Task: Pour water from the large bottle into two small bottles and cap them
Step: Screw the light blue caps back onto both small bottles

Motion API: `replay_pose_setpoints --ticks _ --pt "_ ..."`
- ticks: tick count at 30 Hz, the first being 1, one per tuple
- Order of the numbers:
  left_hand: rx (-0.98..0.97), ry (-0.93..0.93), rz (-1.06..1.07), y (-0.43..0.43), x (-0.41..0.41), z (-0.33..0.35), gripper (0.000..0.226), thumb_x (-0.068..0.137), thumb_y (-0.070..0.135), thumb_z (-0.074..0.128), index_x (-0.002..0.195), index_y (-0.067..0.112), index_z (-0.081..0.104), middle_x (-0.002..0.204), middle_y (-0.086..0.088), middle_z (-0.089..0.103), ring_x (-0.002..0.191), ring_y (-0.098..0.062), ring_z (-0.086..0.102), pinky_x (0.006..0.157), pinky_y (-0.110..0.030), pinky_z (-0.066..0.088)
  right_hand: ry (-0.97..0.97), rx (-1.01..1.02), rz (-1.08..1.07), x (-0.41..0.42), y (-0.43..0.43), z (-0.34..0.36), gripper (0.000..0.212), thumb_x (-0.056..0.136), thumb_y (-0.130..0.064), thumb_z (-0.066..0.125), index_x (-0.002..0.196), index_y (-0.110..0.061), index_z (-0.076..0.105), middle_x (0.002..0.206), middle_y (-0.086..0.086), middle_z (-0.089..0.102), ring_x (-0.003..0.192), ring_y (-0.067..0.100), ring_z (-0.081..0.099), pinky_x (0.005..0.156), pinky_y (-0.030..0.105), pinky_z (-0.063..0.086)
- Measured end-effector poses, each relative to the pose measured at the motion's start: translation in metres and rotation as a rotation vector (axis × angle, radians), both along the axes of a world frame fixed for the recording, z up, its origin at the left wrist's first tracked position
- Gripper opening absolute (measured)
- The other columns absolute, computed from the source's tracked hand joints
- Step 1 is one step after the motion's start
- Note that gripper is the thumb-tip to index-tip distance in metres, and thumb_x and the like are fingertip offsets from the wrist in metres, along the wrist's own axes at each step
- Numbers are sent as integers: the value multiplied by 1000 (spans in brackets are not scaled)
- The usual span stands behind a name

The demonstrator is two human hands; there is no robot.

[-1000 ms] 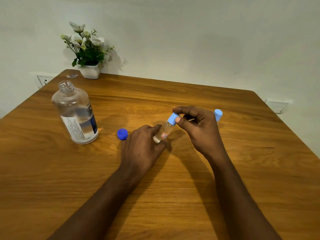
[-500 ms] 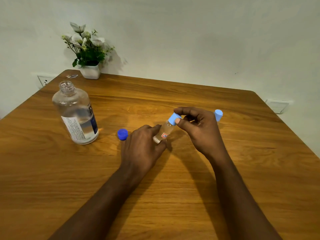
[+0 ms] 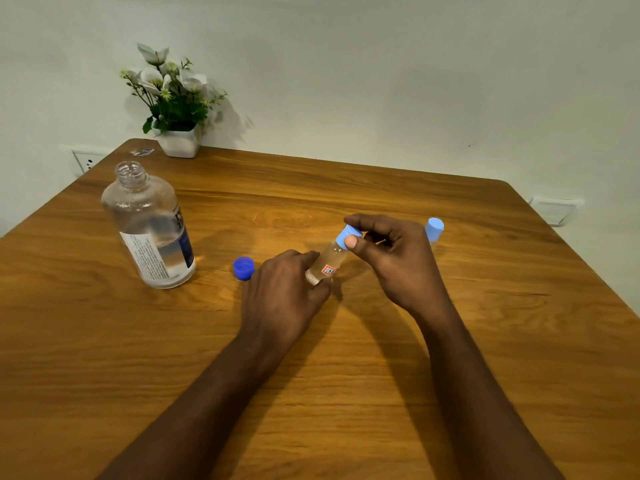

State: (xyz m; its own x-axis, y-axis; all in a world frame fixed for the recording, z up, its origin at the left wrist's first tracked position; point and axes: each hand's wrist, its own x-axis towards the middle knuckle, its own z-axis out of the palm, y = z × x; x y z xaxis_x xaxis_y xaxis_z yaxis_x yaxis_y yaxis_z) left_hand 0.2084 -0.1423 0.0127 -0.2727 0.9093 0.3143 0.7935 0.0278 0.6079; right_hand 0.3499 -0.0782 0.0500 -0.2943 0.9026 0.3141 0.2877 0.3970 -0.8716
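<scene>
Two hands work on one small bottle [image 3: 329,263]. Right hand [image 3: 398,265]: thumb and forefinger pinch light-blue cap [image 3: 348,234] sitting on bottle neck. Left hand [image 3: 284,296]: fingers curled round lower part, bottle tilted, low over table [image 3: 346,375].

Since one second ago almost nothing moved: same tilt, same place, right fingers only little shifted on cap. Looks like twisting; cap probably nearly tight.

Behind right hand: second light-blue cap [image 3: 434,229], its bottle hidden, seemingly done. Farther left: dark-blue cap [image 3: 243,267] lying on table, then large bottle [image 3: 152,230] upright, open, partly full.
</scene>
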Motion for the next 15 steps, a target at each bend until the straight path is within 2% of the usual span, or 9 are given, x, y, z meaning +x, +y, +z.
replay_pose_setpoints --ticks 2,3,5,7,11,15 --pt "13 -46 9 1 2 1 20 77 37 68 94 27 70 84 1 68 81 -22 63 64 -40 49 11 10 -8 -1 -1 0 28 84 -11 71 110 -21 71 97 -15 70 85 15 64 79 28 54" --pt "21 -61 15 1 3 1 19 76 36 69 92 26 70 81 1 69 79 -22 63 64 -40 48 17 18 -14 -1 -1 0 27 84 -11 72 108 -21 71 94 -15 70 78 10 62 76 27 53" --pt "33 -77 32 1 4 2 20 75 37 71 91 25 72 80 0 70 80 -22 65 64 -39 49 25 32 -19 -2 -2 0 26 83 -10 72 106 -22 71 88 -18 67 69 -3 56 70 18 46" --pt "35 -80 55 0 3 1 23 76 39 71 93 24 72 83 1 72 82 -22 66 65 -39 49 41 40 -27 -5 -4 -1 25 82 -10 73 105 -22 71 84 -20 65 67 -9 54 68 12 42" --pt "40 -113 100 2 3 0 27 76 45 71 95 25 73 91 5 74 86 -19 67 67 -37 51 55 46 -88 -12 -8 -5 42 77 -22 79 117 -24 66 95 -11 70 66 -1 52 63 17 47" --pt "40 -152 131 4 1 -3 28 77 44 69 97 25 72 91 4 74 84 -19 68 67 -36 52 -106 -92 -67 -16 -8 -15 55 70 -32 84 120 -22 63 91 -6 70 72 6 62 65 26 50"
